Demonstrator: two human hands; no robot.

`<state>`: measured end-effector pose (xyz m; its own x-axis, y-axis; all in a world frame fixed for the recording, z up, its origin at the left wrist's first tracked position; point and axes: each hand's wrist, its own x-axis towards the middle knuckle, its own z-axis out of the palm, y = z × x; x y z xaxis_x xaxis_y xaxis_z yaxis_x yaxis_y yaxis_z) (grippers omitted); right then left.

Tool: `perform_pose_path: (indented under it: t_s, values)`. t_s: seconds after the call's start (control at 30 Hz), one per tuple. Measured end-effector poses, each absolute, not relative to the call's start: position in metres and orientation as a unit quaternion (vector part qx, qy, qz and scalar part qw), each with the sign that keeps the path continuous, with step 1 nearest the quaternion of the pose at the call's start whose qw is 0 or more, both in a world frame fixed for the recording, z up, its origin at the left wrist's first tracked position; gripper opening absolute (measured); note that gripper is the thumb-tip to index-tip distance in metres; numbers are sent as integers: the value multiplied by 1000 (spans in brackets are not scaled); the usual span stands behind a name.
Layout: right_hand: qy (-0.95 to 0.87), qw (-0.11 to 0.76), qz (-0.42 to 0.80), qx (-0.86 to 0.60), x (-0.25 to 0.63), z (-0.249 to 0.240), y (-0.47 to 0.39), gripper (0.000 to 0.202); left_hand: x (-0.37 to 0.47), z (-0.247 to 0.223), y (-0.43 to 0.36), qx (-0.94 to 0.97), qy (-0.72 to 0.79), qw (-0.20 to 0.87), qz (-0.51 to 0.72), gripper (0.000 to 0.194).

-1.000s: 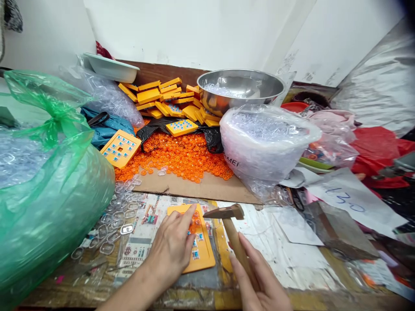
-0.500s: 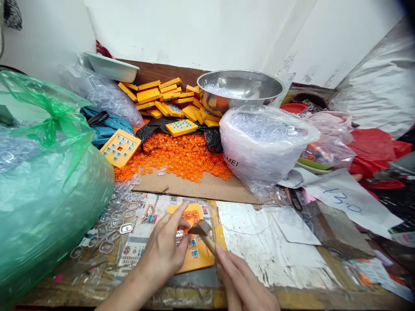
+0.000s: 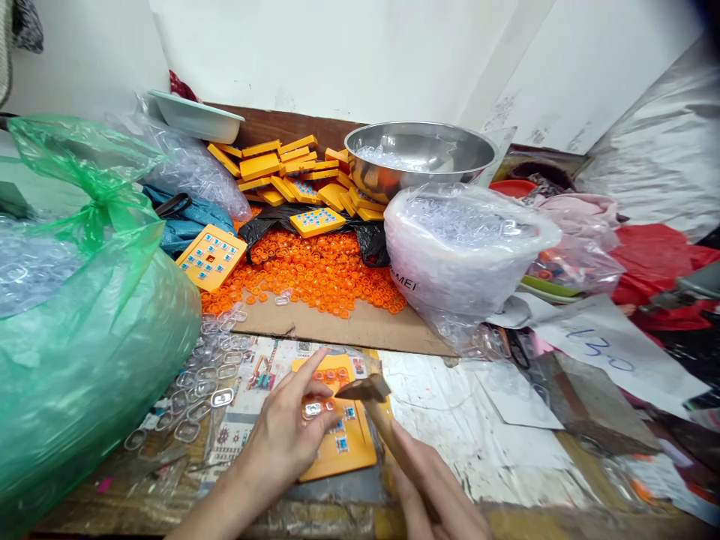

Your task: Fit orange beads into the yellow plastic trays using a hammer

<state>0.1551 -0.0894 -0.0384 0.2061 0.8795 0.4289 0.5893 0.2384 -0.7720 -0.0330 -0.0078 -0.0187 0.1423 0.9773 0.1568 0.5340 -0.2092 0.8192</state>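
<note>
In front of me lies a yellow plate [image 3: 360, 446] with orange pieces [image 3: 331, 374] in its upper rows and small blue-and-white squares [image 3: 343, 444] lower down. My left hand [image 3: 289, 427] rests over its left side. Its thumb and bent fingers close around a clear oval plastic piece [image 3: 313, 409] on the plate, while the index finger points up and away. My right hand [image 3: 436, 487] grips the wooden handle of a small hammer [image 3: 365, 388]. The hammer head is just above the plate, right of my left fingertips.
Loose clear rings [image 3: 196, 390] lie left, beside a bulging green bag [image 3: 112, 360]. Beyond cardboard [image 3: 337, 330] are heaped orange pieces [image 3: 315, 270] and stacked yellow plates [image 3: 259, 166]. A steel bowl [image 3: 421, 176] and white bag [image 3: 461, 277] stand behind right; papers [image 3: 517, 394] lie right.
The hammer head has lifted and shifted slightly right, away from my left fingertips, showing more of the clear piece. My left hand stays nearly in place.
</note>
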Motion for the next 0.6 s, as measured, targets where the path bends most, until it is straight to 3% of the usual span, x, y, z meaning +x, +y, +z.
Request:
perform_pose_path:
  t_s: [0.07,0.13,0.23,0.33,0.6]
  values:
    - [-517,517,239,-639,154,-42,-88,31,-44,-14,15,704,572,224,356,47]
    - [-426,522,331,-661,155,-45,-86,37,-55,-10,48,715,597,125,342,27]
    - [-339,524,430,-653,157,-45,-81,55,-67,-11,97,719,615,96,309,19]
    - [-299,542,459,-638,158,-42,-78,58,-64,-16,125,748,598,93,272,9]
    - [-276,571,456,-624,158,-38,-78,52,-51,-13,136,776,586,117,202,23]
